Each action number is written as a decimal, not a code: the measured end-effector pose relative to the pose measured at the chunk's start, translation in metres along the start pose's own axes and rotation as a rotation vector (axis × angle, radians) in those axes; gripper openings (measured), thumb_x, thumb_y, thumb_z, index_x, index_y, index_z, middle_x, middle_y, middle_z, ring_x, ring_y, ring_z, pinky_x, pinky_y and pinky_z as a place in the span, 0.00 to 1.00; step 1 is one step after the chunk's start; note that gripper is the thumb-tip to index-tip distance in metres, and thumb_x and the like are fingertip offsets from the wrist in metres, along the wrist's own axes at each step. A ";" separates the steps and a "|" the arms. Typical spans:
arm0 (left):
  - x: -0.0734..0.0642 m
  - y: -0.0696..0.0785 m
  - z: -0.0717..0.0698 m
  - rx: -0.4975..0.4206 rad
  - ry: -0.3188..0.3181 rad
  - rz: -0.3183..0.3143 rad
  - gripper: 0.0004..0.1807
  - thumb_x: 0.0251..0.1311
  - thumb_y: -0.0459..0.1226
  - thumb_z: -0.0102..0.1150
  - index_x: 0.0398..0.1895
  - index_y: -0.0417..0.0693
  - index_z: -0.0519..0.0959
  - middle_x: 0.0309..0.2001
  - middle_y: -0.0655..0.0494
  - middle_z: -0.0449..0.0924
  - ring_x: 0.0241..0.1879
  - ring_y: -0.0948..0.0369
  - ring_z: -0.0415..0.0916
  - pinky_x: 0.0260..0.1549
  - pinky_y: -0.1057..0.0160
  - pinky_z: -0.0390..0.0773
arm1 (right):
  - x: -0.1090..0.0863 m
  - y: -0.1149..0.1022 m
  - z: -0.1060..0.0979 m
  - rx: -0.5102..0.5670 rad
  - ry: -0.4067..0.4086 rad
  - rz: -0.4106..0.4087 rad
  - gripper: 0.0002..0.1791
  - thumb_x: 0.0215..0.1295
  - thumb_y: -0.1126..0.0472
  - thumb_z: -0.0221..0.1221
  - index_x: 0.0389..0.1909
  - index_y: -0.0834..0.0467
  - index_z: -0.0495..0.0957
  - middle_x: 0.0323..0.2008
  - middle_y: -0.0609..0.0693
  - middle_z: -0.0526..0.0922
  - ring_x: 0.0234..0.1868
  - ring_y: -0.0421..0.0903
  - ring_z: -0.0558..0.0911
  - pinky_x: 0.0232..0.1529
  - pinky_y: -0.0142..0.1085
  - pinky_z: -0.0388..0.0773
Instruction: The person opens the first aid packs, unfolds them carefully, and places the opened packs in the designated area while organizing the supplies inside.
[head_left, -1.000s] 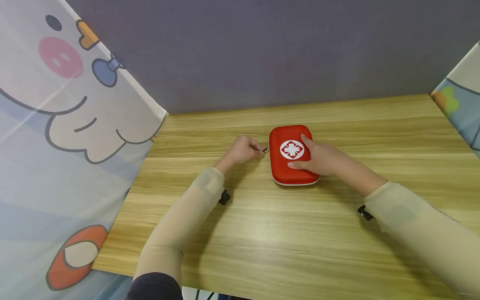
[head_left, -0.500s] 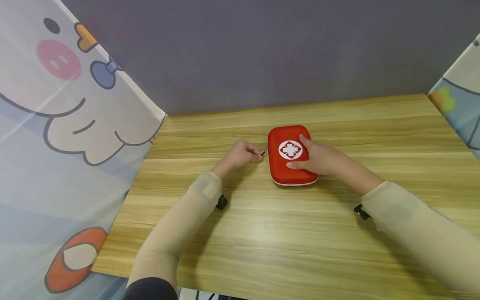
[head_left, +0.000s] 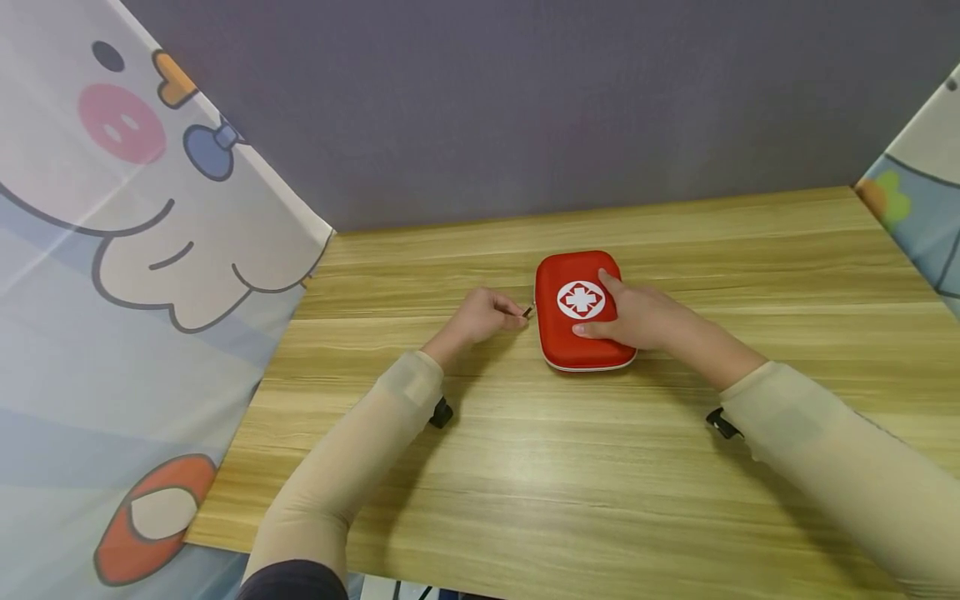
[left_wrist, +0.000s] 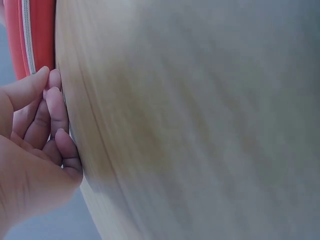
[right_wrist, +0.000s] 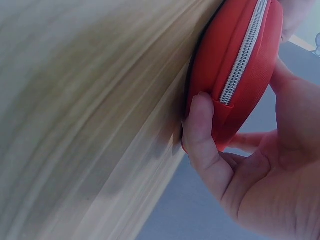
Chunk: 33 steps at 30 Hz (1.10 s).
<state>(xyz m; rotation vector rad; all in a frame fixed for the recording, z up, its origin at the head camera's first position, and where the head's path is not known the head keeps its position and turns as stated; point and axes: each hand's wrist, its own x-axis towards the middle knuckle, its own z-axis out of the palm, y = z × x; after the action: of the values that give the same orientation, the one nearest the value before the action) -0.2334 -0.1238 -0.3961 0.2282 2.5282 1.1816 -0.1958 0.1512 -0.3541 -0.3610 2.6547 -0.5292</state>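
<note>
A red zippered first-aid case [head_left: 577,350] with a white cross emblem [head_left: 581,300] lies flat on the wooden table. At its left side my left hand [head_left: 483,317] pinches the small dark zipper pull [head_left: 527,312] between thumb and fingertips. My right hand [head_left: 645,318] grips the case from the right, thumb on the lid and fingers around the far side. In the right wrist view a finger presses the case's side by the end of the silver zipper [right_wrist: 242,60]. The left wrist view shows the zipper teeth [left_wrist: 28,40] meeting above my pinched fingers.
The wood-grain table [head_left: 487,467] runs back to a grey wall panel [head_left: 540,108]. A cartoon-printed cloth [head_left: 172,367] hangs along the left side, another printed cloth [head_left: 922,192] at the right. Dark wrist camera mounts [head_left: 441,412] sit under both forearms.
My left hand has shifted slightly toward the near edge along the case's left side, the zipper pull moving with it. My right hand keeps its hold on the case.
</note>
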 end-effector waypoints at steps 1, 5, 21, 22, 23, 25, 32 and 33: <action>-0.001 0.000 0.001 -0.004 0.000 -0.003 0.07 0.63 0.35 0.75 0.42 0.43 0.93 0.46 0.49 0.93 0.48 0.61 0.83 0.46 0.67 0.79 | 0.000 0.000 0.000 -0.001 0.000 -0.001 0.66 0.68 0.26 0.60 0.87 0.63 0.38 0.78 0.74 0.63 0.74 0.75 0.70 0.73 0.66 0.69; -0.006 0.000 0.002 -0.007 0.007 -0.001 0.06 0.63 0.35 0.75 0.41 0.44 0.93 0.45 0.50 0.93 0.48 0.60 0.83 0.48 0.65 0.79 | 0.000 -0.001 -0.001 -0.001 -0.002 -0.003 0.66 0.68 0.26 0.60 0.87 0.63 0.38 0.78 0.74 0.63 0.74 0.75 0.69 0.74 0.66 0.68; -0.019 -0.001 0.006 -0.005 -0.010 -0.029 0.06 0.66 0.38 0.73 0.41 0.47 0.93 0.46 0.52 0.93 0.47 0.62 0.81 0.43 0.67 0.77 | 0.001 0.001 0.002 0.003 -0.007 0.005 0.66 0.68 0.25 0.59 0.87 0.62 0.38 0.78 0.74 0.62 0.75 0.76 0.67 0.74 0.66 0.67; -0.020 0.000 0.006 -0.004 -0.010 -0.027 0.06 0.66 0.38 0.73 0.41 0.46 0.93 0.47 0.52 0.93 0.47 0.62 0.81 0.43 0.67 0.76 | 0.001 0.001 0.002 0.001 -0.006 0.006 0.66 0.68 0.25 0.59 0.87 0.63 0.38 0.78 0.74 0.63 0.75 0.76 0.67 0.74 0.66 0.67; -0.021 0.000 0.006 -0.002 -0.010 -0.027 0.06 0.66 0.37 0.73 0.41 0.46 0.93 0.47 0.52 0.93 0.47 0.62 0.81 0.43 0.67 0.76 | 0.001 0.001 0.002 0.000 -0.004 0.005 0.67 0.68 0.25 0.59 0.87 0.63 0.38 0.78 0.74 0.63 0.75 0.76 0.67 0.74 0.66 0.68; -0.023 0.000 0.007 0.002 -0.012 -0.025 0.05 0.65 0.37 0.74 0.40 0.46 0.93 0.47 0.52 0.93 0.47 0.62 0.80 0.43 0.68 0.76 | 0.001 0.001 0.003 0.000 -0.003 0.005 0.67 0.68 0.25 0.59 0.87 0.63 0.38 0.77 0.74 0.64 0.74 0.76 0.68 0.74 0.66 0.68; -0.030 0.002 0.008 -0.010 -0.025 -0.050 0.05 0.65 0.38 0.74 0.40 0.47 0.93 0.42 0.54 0.93 0.40 0.64 0.77 0.39 0.68 0.75 | 0.001 0.001 0.003 0.005 0.005 0.008 0.67 0.67 0.24 0.59 0.87 0.63 0.38 0.77 0.75 0.64 0.74 0.75 0.69 0.72 0.66 0.70; -0.031 0.002 0.008 -0.014 -0.023 -0.051 0.05 0.65 0.37 0.74 0.40 0.47 0.93 0.42 0.53 0.93 0.40 0.64 0.77 0.38 0.68 0.75 | 0.001 0.001 0.003 0.004 0.006 0.007 0.67 0.67 0.24 0.59 0.87 0.63 0.38 0.77 0.75 0.64 0.73 0.75 0.69 0.72 0.66 0.70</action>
<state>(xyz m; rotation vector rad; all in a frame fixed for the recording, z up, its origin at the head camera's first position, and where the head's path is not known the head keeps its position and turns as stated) -0.2016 -0.1257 -0.3921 0.1718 2.4898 1.1694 -0.1958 0.1510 -0.3570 -0.3492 2.6593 -0.5341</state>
